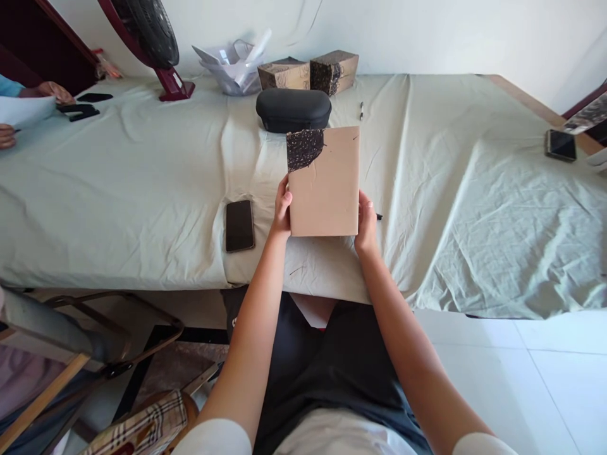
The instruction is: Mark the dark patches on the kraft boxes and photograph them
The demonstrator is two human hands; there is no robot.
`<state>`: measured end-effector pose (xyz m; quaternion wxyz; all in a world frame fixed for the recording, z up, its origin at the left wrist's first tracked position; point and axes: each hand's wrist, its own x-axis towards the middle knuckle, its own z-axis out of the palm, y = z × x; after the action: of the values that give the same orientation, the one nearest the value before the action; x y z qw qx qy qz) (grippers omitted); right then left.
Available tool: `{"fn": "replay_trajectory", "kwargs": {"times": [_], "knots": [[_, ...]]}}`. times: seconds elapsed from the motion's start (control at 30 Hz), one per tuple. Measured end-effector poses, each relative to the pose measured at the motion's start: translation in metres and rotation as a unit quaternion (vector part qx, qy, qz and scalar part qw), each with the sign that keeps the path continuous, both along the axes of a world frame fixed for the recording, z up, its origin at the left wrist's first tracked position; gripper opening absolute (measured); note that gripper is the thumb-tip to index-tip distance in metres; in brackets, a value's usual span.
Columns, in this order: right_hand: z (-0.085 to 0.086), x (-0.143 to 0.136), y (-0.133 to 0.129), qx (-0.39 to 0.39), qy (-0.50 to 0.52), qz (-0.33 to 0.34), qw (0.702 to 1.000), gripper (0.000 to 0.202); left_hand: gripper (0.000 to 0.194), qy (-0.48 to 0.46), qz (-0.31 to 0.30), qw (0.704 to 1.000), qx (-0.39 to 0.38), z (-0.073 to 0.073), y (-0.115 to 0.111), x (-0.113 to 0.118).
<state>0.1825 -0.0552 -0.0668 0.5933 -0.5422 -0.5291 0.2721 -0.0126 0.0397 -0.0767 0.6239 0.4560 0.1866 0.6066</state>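
A brown cardboard box (327, 196) is held up over the near part of the table, with a patch of black scribble on its upper left corner. My left hand (283, 205) grips its left side, thumb along the edge. On the opposite side my right hand (365, 218) is closed on the box, its fingers partly hidden behind it. A short black tip, like the end of a pen (379, 217), shows just right of that hand; whether it is held or lies on the cloth I cannot tell. Left of my left hand lies a dark phone (239, 225).
Behind the box sit a black zip case (293, 110), two scribbled cardboard boxes (284, 74) and a plastic basket (232, 69). A fan (176, 85) stands at back left. At far left, another person's hand (55, 92) is near paper and a stapler (78, 112). Another phone (561, 145) lies right.
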Motion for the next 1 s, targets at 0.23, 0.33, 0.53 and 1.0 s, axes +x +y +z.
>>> {"fn": "replay_trajectory", "kwargs": {"times": [0.23,0.33,0.53,1.0], "knots": [[0.001,0.0,0.001,-0.183,-0.329,-0.164,0.912,0.047,0.062,0.001,0.018,1.0,-0.003,-0.002,0.003,-0.003],[0.005,-0.003,0.002,-0.229,-0.379,-0.147,0.885,0.04,0.063,0.012,0.023,1.0,-0.004,0.0,0.001,-0.004],[0.01,-0.007,0.0,-0.247,-0.389,-0.148,0.875,0.04,0.066,0.016,0.021,1.0,-0.004,0.003,-0.003,-0.004],[-0.002,-0.004,-0.003,-0.033,0.04,0.108,0.993,0.081,0.08,0.03,0.041,0.999,-0.001,0.01,-0.006,-0.009]]}}
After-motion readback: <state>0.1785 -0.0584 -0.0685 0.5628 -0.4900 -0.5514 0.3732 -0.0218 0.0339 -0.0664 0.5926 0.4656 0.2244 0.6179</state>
